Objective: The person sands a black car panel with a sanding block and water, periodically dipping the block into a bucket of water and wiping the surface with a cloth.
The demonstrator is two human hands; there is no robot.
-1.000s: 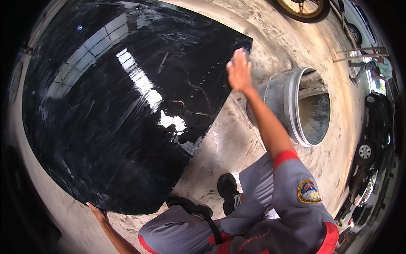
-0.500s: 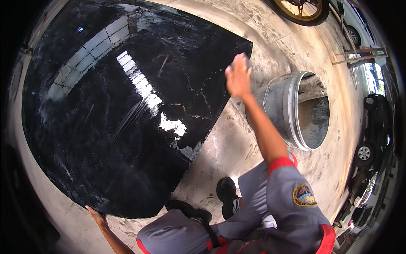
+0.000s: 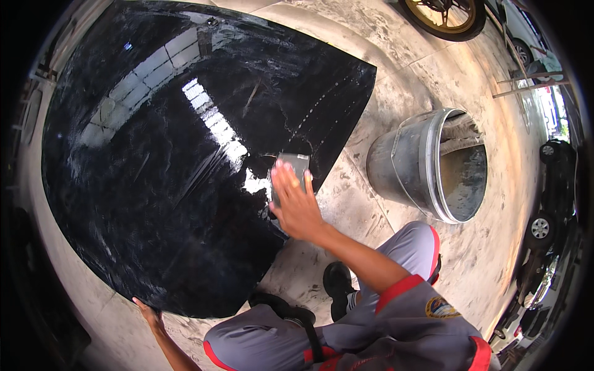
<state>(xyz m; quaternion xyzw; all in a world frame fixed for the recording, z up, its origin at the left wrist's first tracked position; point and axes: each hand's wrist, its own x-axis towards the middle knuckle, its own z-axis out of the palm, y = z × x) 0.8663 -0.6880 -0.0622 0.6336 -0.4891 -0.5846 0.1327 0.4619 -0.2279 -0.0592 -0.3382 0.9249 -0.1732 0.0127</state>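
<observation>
A large, wet, glossy black car hood [image 3: 124, 204] fills the left and middle of the view, with cracks and scratches across its surface. My right hand [image 3: 294, 201] lies on it near the right edge, fingers over a grey rectangular sheet [image 3: 299, 163] that looks like sandpaper. The sheet's far end sticks out beyond my fingertips, and the rest is hidden under the hand. At the hood's lower-left edge, my left hand [image 3: 148, 312] grips the rim, its fingers partly hidden.
A grey metal bucket [image 3: 402, 161] lies tilted to the right, its mouth turned right, with a cloth-like thing [image 3: 461, 137] inside. My shoes [image 3: 338, 283] rest on the stained concrete floor [image 3: 365, 210]. A gold-rimmed wheel [image 3: 442, 15] stands at the upper right; parked cars [image 3: 541, 227] line the far right.
My right hand has moved from the hood's right corner down and left, toward me, and the grey sheet now shows beneath it. Fresh rows of droplets mark the hood. My left hand stays at the edge.
</observation>
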